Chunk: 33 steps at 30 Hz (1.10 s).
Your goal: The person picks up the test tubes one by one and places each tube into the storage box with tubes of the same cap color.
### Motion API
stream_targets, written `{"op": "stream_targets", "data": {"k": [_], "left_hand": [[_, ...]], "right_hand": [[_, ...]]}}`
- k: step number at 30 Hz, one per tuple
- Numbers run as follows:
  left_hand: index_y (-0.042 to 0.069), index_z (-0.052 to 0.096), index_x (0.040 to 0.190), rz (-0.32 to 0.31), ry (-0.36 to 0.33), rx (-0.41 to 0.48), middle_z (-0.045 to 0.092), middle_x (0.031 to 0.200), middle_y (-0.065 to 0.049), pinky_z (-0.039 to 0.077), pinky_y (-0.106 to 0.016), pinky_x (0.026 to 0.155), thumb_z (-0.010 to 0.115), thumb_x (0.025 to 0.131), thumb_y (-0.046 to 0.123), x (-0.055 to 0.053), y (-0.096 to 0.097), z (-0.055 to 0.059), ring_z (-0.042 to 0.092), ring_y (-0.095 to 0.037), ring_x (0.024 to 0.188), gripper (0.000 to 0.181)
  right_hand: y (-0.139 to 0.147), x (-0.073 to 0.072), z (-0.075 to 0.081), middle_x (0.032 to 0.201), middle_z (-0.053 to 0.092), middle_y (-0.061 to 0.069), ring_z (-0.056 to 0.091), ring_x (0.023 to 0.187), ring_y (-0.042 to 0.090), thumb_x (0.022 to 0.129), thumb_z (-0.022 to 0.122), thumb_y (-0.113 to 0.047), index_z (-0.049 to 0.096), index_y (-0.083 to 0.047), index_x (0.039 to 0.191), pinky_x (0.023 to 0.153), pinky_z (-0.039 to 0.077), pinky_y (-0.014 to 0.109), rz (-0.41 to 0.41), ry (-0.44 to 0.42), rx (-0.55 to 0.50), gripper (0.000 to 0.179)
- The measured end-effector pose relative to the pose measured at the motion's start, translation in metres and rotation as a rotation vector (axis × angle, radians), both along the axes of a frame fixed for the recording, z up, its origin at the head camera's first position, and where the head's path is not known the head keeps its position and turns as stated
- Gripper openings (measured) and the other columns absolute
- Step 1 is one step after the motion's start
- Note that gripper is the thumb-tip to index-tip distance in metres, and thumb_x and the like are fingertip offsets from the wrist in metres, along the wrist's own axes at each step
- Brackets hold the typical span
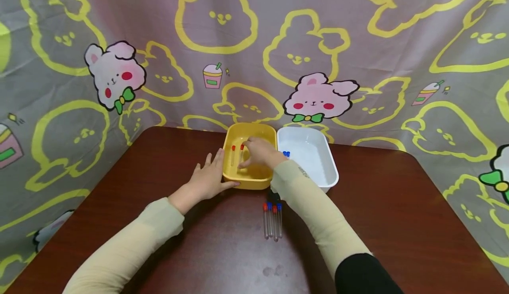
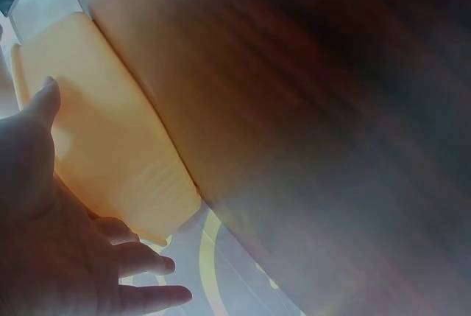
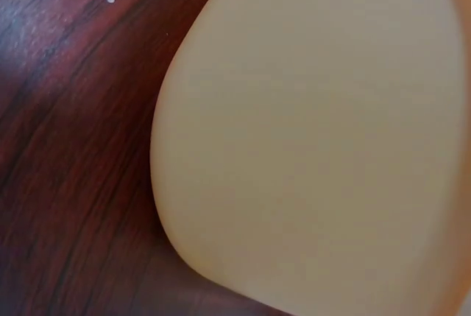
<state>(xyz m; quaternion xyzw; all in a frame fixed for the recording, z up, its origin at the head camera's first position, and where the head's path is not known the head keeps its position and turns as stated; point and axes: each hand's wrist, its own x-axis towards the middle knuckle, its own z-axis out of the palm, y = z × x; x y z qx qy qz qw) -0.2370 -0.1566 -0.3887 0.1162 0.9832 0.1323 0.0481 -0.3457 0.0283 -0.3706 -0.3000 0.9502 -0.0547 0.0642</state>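
Observation:
My right hand (image 1: 260, 151) reaches into the yellow tray (image 1: 254, 184), its fingertips at the cap and thumb near the lower end of a red-capped test tube (image 1: 241, 153). Beside that tube lies another red-capped test tube (image 1: 233, 156). My left hand (image 1: 207, 179) rests against the tray's left side with straight, spread fingers, the thumb along the front rim. In the left wrist view, the left hand (image 2: 55, 235) lies by the tray's outer wall (image 2: 110, 124). The right wrist view has only the tray's pale yellow wall (image 3: 309, 139) close up, without the hand.
A white tray (image 1: 333, 170) adjoins the yellow one on the right, with blue caps (image 1: 286, 154) showing at its left side. Several test tubes (image 1: 272, 223) with red and blue caps lie on the brown table (image 1: 222, 245) in front. A patterned curtain (image 1: 254, 64) hangs behind.

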Motion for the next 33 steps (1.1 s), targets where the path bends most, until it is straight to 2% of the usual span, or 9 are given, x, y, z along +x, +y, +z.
{"op": "stream_targets", "data": {"k": [9,17,21,27,33], "left_hand": [[-0.002,0.001,0.163,-0.001,-0.007,-0.021,0.004,0.170,-0.019,0.022,-0.070,0.113,0.064,0.093,0.065,0.001,-0.001,0.001,0.012,-0.047,0.152,0.115],[-0.002,0.000,0.163,-0.006,-0.006,-0.030,0.004,0.170,-0.018,0.023,-0.069,0.113,0.064,0.093,0.065,0.000,0.000,0.001,0.012,-0.046,0.152,0.116],[-0.001,-0.001,0.163,-0.005,-0.004,-0.024,0.004,0.170,-0.018,0.022,-0.069,0.113,0.064,0.093,0.065,0.000,0.000,0.001,0.012,-0.046,0.152,0.116],[0.000,-0.001,0.163,-0.006,-0.004,-0.019,0.004,0.170,-0.018,0.022,-0.069,0.114,0.064,0.093,0.065,0.000,0.001,0.001,0.011,-0.046,0.153,0.116],[0.000,0.000,0.163,-0.001,-0.006,-0.020,0.004,0.170,-0.018,0.022,-0.069,0.114,0.064,0.093,0.065,0.000,0.001,0.000,0.011,-0.046,0.153,0.116]], "right_hand": [[-0.005,0.000,-0.004,0.157,0.044,0.017,0.043,0.142,0.033,0.082,0.082,-0.057,0.048,-0.003,0.153,0.117,0.033,0.041,-0.006,-0.027,-0.010,0.095],[-0.006,-0.003,-0.011,0.153,0.048,0.015,0.043,0.140,0.031,0.083,0.081,-0.058,0.055,-0.005,0.147,0.117,0.034,0.041,-0.002,0.012,0.039,0.087],[-0.006,-0.003,-0.013,0.151,0.049,0.013,0.045,0.138,0.030,0.085,0.079,-0.058,0.057,-0.007,0.146,0.116,0.034,0.041,-0.020,-0.011,0.028,0.083],[-0.005,-0.004,-0.014,0.153,0.048,0.013,0.043,0.138,0.031,0.087,0.075,-0.059,0.054,-0.008,0.149,0.117,0.033,0.042,-0.039,-0.032,0.048,0.083],[-0.004,-0.004,-0.014,0.157,0.041,0.013,0.034,0.145,0.035,0.090,0.071,-0.062,0.049,-0.009,0.154,0.120,0.026,0.047,-0.038,-0.047,0.067,0.086]]}}
